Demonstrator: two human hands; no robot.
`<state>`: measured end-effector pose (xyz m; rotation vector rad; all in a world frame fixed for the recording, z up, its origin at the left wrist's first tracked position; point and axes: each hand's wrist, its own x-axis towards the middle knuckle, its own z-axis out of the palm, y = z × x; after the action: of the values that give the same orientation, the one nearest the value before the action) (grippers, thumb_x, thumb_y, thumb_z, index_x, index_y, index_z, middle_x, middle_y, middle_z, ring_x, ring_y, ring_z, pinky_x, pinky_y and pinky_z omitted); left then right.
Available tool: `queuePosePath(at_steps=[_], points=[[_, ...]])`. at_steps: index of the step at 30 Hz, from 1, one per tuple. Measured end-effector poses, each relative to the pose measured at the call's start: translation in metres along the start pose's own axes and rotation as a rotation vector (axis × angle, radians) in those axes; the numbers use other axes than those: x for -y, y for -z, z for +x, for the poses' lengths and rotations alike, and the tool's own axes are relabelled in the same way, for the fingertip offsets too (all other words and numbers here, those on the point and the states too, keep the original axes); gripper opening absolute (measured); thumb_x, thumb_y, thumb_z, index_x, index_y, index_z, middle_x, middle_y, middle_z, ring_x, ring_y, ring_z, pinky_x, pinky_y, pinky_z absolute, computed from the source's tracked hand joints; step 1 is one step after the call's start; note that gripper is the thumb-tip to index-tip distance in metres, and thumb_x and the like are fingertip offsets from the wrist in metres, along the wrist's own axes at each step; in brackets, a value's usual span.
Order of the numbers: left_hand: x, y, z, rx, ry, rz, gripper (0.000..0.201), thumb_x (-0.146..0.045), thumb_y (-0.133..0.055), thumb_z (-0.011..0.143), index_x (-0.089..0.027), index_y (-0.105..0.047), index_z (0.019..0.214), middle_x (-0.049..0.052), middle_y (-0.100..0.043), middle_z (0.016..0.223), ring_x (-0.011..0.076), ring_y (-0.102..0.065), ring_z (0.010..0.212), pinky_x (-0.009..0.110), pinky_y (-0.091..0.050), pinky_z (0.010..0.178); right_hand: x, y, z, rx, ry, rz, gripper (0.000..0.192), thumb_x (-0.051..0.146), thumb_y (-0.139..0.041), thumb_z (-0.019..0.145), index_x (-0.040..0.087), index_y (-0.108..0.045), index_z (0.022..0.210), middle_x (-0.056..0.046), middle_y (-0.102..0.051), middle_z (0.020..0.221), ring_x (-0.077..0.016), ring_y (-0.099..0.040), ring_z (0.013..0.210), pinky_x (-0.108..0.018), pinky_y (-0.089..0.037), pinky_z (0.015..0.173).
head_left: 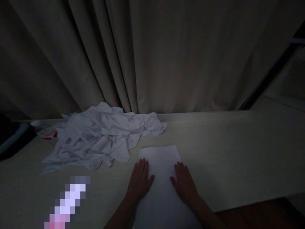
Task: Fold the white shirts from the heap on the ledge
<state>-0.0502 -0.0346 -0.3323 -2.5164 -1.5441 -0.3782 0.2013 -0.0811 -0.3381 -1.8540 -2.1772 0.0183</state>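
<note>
A long piece of white cloth, folded or laid into a strip, stretches from the bottom edge up the middle of the pale surface. My left hand rests flat along its left edge, fingers stretched forward and thumb on the cloth. Opposite it, my right hand lies flat on the right edge with its fingers extended. Neither hand grips anything. Left of the strip, a crumpled heap of white cloths spreads toward the curtain. The near end of the strip runs out of the picture.
Beige curtains hang behind the pale surface, whose front edge shows at lower right. A red-and-white item lies beside the heap. Dark objects stand at far left. Something pixelated covers the lower left.
</note>
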Motion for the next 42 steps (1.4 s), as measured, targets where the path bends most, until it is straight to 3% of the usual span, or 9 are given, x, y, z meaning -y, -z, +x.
queuePosePath(at_steps=[3,7,14,20,25,28,32,36,42], points=[[0.013,0.001,0.027,-0.008,-0.014,-0.012,0.062,-0.046,-0.033,0.089,-0.008,-0.033,0.138,0.019,-0.038,0.145,0.0293,-0.028,0.137,0.046,-0.029,0.111,0.000,0.001,0.040,-0.017,0.006,-0.003,0.064,0.049,-0.024,0.094,0.005,-0.035,0.139,-0.017,-0.029,0.147,-0.0273,-0.022,0.138,-0.046,-0.022,0.113],[0.029,-0.013,0.054,-0.013,-0.003,-0.008,0.065,-0.049,-0.032,0.089,-0.008,-0.032,0.138,0.019,-0.038,0.145,0.0296,-0.029,0.137,0.046,-0.029,0.110,-0.008,-0.012,0.076,0.019,-0.015,-0.019,0.067,0.052,-0.022,0.093,0.004,-0.034,0.140,-0.018,-0.027,0.148,-0.0292,-0.022,0.138,-0.046,-0.021,0.112],[0.035,-0.034,0.057,0.078,0.048,-0.018,0.071,-0.057,-0.030,0.086,-0.012,-0.027,0.141,0.016,-0.034,0.148,0.0285,-0.026,0.138,0.049,-0.026,0.111,-0.021,-0.037,0.072,0.030,-0.061,-0.017,0.070,0.057,-0.021,0.092,0.009,-0.027,0.143,-0.014,-0.020,0.151,-0.0302,-0.016,0.139,-0.049,-0.016,0.112],[0.032,-0.026,0.057,0.095,0.055,-0.022,0.070,-0.057,-0.030,0.087,-0.012,-0.029,0.140,0.016,-0.033,0.148,0.0291,-0.026,0.138,0.051,-0.026,0.110,-0.018,-0.033,0.071,0.027,-0.065,-0.032,0.069,0.055,-0.023,0.091,0.008,-0.031,0.142,-0.015,-0.024,0.150,-0.0311,-0.019,0.138,-0.051,-0.014,0.112],[0.033,-0.011,0.073,0.115,0.006,-0.041,0.060,-0.051,-0.033,0.088,-0.011,-0.044,0.131,0.018,-0.048,0.138,0.0305,-0.038,0.132,0.054,-0.026,0.109,-0.010,-0.020,0.088,-0.048,-0.042,-0.055,0.064,0.050,-0.029,0.091,0.004,-0.044,0.133,-0.020,-0.032,0.146,-0.0333,-0.019,0.138,-0.054,-0.013,0.112],[0.028,-0.006,0.088,0.083,-0.011,-0.077,0.046,-0.038,-0.031,0.091,-0.013,-0.051,0.125,0.014,-0.055,0.132,0.0265,-0.044,0.127,0.048,-0.030,0.109,-0.001,-0.015,0.108,-0.127,0.008,-0.042,0.057,0.042,-0.030,0.093,0.007,-0.038,0.137,-0.018,-0.025,0.149,-0.0311,-0.018,0.139,-0.051,-0.018,0.111],[0.020,-0.014,0.101,0.052,-0.023,-0.101,0.042,-0.032,-0.030,0.092,-0.014,-0.051,0.124,0.012,-0.058,0.128,0.0242,-0.050,0.121,0.044,-0.037,0.104,0.007,-0.024,0.131,-0.079,0.145,-0.004,0.048,0.034,-0.030,0.094,0.013,-0.043,0.135,-0.014,-0.039,0.144,-0.0253,-0.030,0.135,-0.044,-0.024,0.110],[0.021,-0.026,0.103,0.025,0.002,-0.137,0.038,-0.031,-0.032,0.092,-0.016,-0.055,0.118,0.010,-0.064,0.116,0.0218,-0.056,0.109,0.041,-0.042,0.097,0.006,-0.036,0.137,-0.087,0.090,0.030,0.042,0.034,-0.032,0.094,0.016,-0.056,0.123,-0.013,-0.055,0.129,-0.0240,-0.045,0.122,-0.041,-0.032,0.105],[0.023,-0.031,0.102,0.030,0.050,-0.201,0.039,-0.035,-0.033,0.092,-0.016,-0.055,0.118,0.010,-0.062,0.110,0.0221,-0.053,0.105,0.040,-0.039,0.097,0.003,-0.037,0.133,-0.132,0.051,0.075,0.040,0.036,-0.033,0.094,0.020,-0.057,0.122,-0.011,-0.057,0.121,-0.0234,-0.048,0.115,-0.040,-0.034,0.102]])
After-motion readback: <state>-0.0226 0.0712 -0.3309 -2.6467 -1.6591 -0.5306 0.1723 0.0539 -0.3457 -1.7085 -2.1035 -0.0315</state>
